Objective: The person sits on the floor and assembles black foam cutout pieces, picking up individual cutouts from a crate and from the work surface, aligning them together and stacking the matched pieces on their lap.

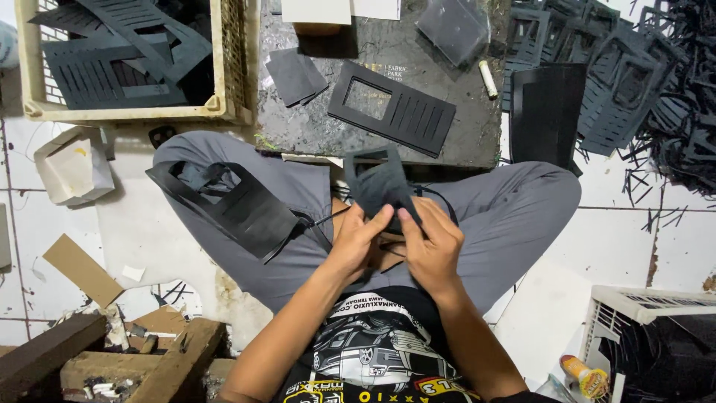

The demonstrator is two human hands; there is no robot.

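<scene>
Both hands meet over the lap, pinching one black cut-out piece [380, 186] between them. The left hand [358, 242] grips its lower edge with thumb and fingertips closed on the material; the right hand [432, 246] does the same just beside it, fingers curled over the piece and the thumb pressed against it, so the two hands nearly touch. The piece stands up from the fingers, slightly bent, between the knees and just in front of the dark slab [313, 127]. A thin black cord [328, 218] runs from under the left hand toward another black sheet [239, 209] draped over the left thigh (its cut-out window shows the grey trouser beneath). On the slab lies a flat black panel [391, 108] with a rectangular window and a row of slots, a smaller dark scrap [294, 75] near it, and a white stick [487, 78] at the slab's right edge. A cream crate [224, 104] at upper left holds more slotted black sheets, and a heap of similar cut-outs [626, 82] covers the tiled floor at upper right. A white basket [634, 306] sits at lower right.
</scene>
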